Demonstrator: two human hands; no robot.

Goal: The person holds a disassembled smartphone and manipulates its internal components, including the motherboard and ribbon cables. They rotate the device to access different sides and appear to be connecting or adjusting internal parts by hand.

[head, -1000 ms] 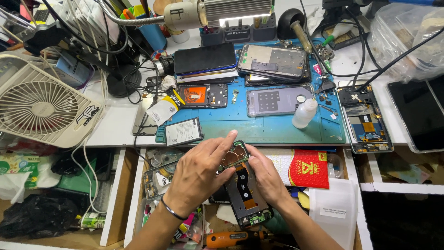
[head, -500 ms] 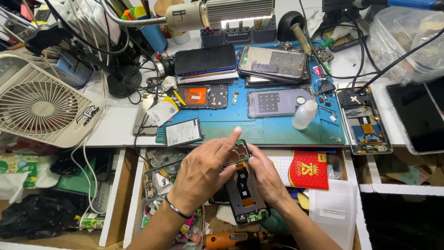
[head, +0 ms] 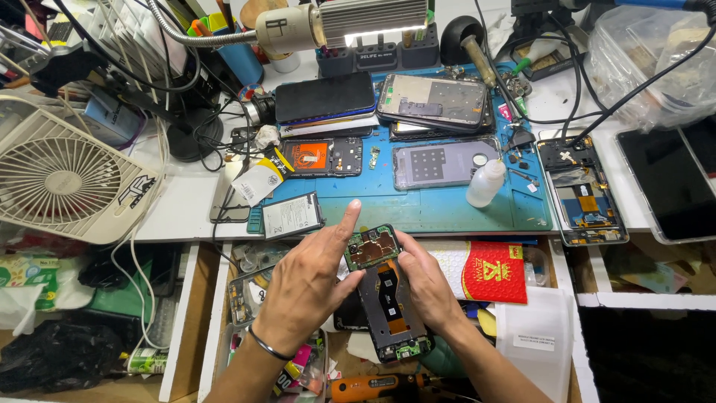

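I see a white fan [head: 63, 179] at nine o'clock, a blue mat [head: 432, 205] on the table at twelve, a small white bottle [head: 486, 183] on it, and a red packet [head: 494, 272] at three o'clock.

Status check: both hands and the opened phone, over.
Left hand and right hand both grip the opened phone over the open drawer. Left forefinger raised. Nothing blocks it.

a white workbench [head: 186, 213] carries a blue mat [head: 418, 205], a white fan [head: 63, 179] and opened phones [head: 585, 194].
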